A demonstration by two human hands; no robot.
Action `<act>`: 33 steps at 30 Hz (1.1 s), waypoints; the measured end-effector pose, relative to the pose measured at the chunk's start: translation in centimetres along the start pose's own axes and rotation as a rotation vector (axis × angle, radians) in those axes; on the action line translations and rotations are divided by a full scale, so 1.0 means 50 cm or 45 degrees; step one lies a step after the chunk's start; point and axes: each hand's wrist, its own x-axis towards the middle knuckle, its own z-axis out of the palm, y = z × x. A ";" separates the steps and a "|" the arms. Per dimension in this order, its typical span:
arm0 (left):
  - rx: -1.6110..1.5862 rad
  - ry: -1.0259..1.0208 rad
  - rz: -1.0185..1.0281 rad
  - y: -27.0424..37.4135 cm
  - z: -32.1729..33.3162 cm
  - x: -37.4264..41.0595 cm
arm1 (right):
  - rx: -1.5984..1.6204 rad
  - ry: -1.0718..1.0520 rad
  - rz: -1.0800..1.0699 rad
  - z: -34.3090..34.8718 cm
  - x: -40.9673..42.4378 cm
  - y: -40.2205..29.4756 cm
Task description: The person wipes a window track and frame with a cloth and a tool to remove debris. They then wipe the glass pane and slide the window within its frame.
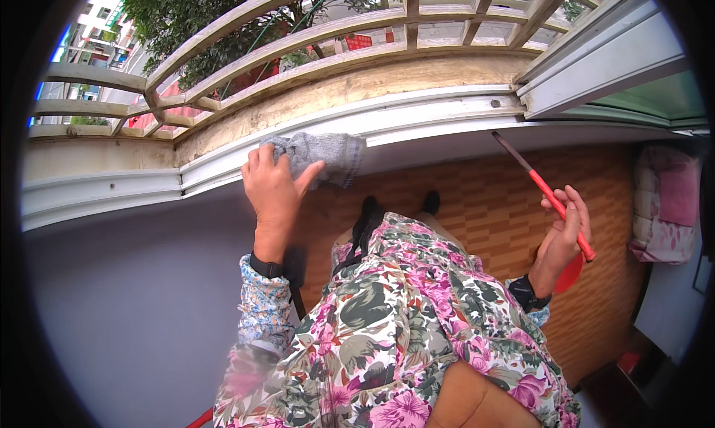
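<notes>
My left hand (273, 185) grips a bunched grey terry cloth (321, 154) against the white sliding-window track (435, 112). Its thumb is spread over the near side, and the fingertips are partly hidden behind the fabric. In my right hand (564, 232) is a slim tool (550, 196) with a red handle and a narrow dark shaft. The tool slants up to the left, its tip just below the track and apart from it. I cannot tell exactly what kind of tool it is.
Beyond the track stands a wooden lattice railing (301, 28) with trees outside. A white sash frame (609, 59) closes off the right end. A red round object (570, 274) shows beneath my right hand. Folded bedding (667, 199) lies at the far right above the wood-patterned floor (491, 227).
</notes>
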 end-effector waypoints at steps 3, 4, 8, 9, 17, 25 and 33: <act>-0.009 -0.011 0.037 0.016 0.020 0.007 | -0.007 0.009 -0.029 0.000 0.002 -0.006; -0.026 -0.012 0.046 0.025 0.026 0.012 | -0.006 0.026 -0.035 -0.001 0.003 -0.008; -0.109 -0.087 0.074 0.083 0.027 0.044 | -0.037 0.055 -0.070 -0.018 0.007 -0.014; -0.119 -0.093 0.095 0.097 0.034 0.057 | -0.048 0.057 -0.088 -0.024 0.009 -0.014; -0.638 0.052 0.413 0.369 0.081 0.157 | -0.042 0.180 -0.074 -0.047 0.013 -0.028; -1.704 0.071 0.392 0.487 0.114 0.223 | -0.070 0.094 -0.377 -0.119 -0.010 -0.060; -2.875 -0.547 -0.470 0.359 0.010 0.174 | -0.430 -0.519 0.113 0.020 -0.005 -0.068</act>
